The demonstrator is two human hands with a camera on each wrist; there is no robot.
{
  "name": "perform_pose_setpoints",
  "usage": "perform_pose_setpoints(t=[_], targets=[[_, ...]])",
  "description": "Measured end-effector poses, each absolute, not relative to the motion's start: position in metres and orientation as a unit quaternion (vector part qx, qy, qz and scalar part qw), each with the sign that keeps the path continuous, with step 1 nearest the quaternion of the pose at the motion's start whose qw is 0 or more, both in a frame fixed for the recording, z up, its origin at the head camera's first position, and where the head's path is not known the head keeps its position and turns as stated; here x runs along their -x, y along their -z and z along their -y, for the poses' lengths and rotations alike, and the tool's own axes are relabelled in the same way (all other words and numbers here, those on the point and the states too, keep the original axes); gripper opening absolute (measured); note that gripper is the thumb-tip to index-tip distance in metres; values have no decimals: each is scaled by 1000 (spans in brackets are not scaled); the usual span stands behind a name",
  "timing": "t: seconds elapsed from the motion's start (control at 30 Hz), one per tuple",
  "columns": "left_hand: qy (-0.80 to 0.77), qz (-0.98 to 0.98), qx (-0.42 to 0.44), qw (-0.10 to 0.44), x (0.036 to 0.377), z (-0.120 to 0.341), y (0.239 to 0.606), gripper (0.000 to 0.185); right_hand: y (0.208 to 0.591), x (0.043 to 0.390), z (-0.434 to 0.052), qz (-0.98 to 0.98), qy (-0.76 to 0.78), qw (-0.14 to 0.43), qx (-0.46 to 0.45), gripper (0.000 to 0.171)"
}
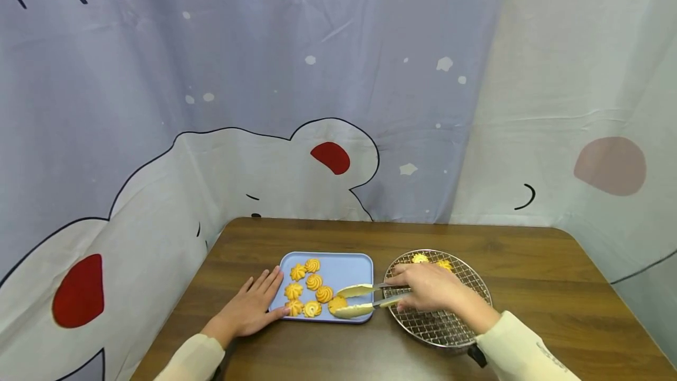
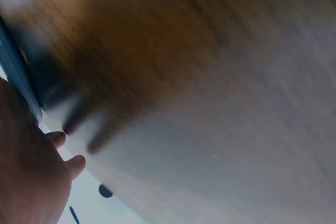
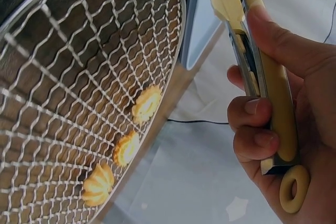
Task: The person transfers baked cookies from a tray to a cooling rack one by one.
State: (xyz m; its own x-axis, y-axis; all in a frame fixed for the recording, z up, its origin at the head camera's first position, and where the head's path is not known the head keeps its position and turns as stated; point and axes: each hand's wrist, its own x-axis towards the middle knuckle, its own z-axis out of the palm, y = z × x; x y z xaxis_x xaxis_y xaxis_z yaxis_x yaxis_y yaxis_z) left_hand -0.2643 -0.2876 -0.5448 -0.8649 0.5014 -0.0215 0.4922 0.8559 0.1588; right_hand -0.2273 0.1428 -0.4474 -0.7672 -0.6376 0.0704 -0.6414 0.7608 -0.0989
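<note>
A light blue tray (image 1: 349,266) lies on the wooden table and bears several swirled yellow cookies (image 1: 312,281). My left hand (image 1: 254,304) rests flat on the table with straight fingers touching the tray's left edge (image 2: 18,72). My right hand (image 1: 428,287) grips cream-tipped metal tongs (image 1: 359,300), whose tips stand around a cookie (image 1: 336,304) at the tray's front edge. In the right wrist view my fingers curl round the tongs' handle (image 3: 273,98). A round wire rack (image 1: 449,328) sits under that hand, with three cookies (image 3: 126,148) near its far rim.
A printed bear-pattern cloth (image 1: 264,104) hangs close behind and to both sides of the table. The brown tabletop (image 1: 529,275) stretches bare to the right of the rack. A dark wristband (image 1: 478,356) shows at my right sleeve.
</note>
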Motion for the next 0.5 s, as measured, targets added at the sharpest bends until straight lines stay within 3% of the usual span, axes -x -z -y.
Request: perform_pose_setpoints(t=[0.5], targets=[[-66,-965,-252,27,267,289,549,91,438,218,-171,933,-62,65,-350,53]])
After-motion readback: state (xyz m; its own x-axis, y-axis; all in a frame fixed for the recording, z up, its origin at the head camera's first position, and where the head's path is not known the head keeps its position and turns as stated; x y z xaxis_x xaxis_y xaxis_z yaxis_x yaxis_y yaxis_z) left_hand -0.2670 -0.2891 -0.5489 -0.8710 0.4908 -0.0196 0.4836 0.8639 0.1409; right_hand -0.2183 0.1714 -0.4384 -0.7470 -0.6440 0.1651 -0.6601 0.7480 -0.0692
